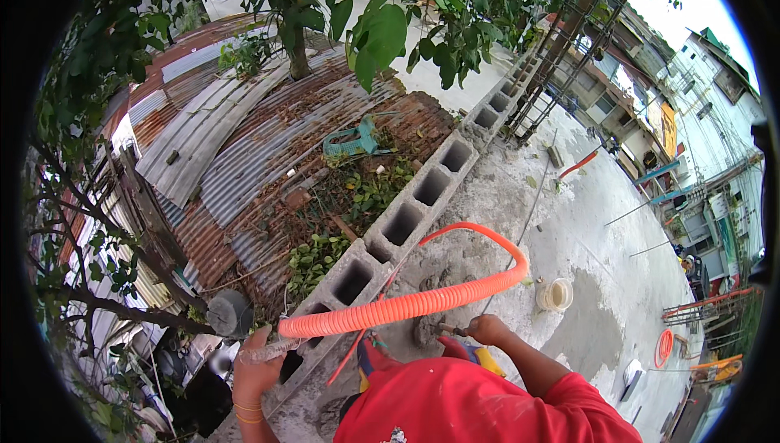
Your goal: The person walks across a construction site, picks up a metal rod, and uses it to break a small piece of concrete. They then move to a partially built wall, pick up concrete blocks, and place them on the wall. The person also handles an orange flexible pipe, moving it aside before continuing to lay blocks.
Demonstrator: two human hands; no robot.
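Note:
My right hand is closed on the handle of a trowel. The trowel's blade is over a lump of wet grey mortar beside the wall, so its outline is hard to make out. At the wall's outer side, my left hand is closed around a grey, mortar-coated piece whose kind I cannot make out. Just above that hand is one end of an orange corrugated conduit. The conduit arches over the hollow concrete block wall and loops back toward it. Some block cores stand open.
Left of the wall lie rusty corrugated roof sheets and a broken green plastic chair, lower down. Leafy branches hang ahead. A whitish bucket stands on the concrete slab. Upright rebar rises at the wall's far end.

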